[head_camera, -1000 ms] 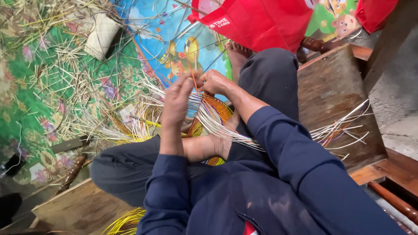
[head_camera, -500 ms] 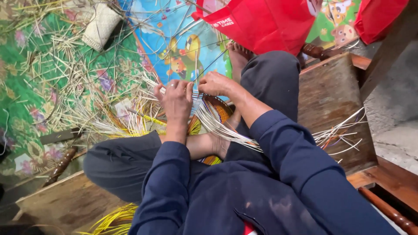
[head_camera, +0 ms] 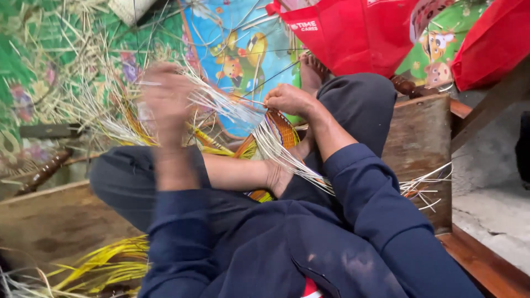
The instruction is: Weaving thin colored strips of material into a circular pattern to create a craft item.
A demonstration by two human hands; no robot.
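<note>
I sit cross-legged with a half-woven round basket base [head_camera: 279, 129] of orange and yellow strips held between my feet. My right hand [head_camera: 288, 99] pinches the weave at its upper rim. My left hand [head_camera: 165, 96], blurred by motion, is out to the left and grips a bundle of pale strips [head_camera: 221, 105] that fan from the weave. More pale strips [head_camera: 292, 163] trail over my leg to the right.
Cut strips and scraps [head_camera: 83, 83] litter a green flowered mat. Red bags [head_camera: 359, 33] stand at the top. A wooden plank [head_camera: 419, 143] lies to the right, another wooden board [head_camera: 49, 221] at lower left. Yellow strips [head_camera: 105, 265] lie by my knee.
My left hand has swung left and up from the weave, pulling the pale strips out with it. My right hand stays on the weave's rim. The view has shifted slightly.
</note>
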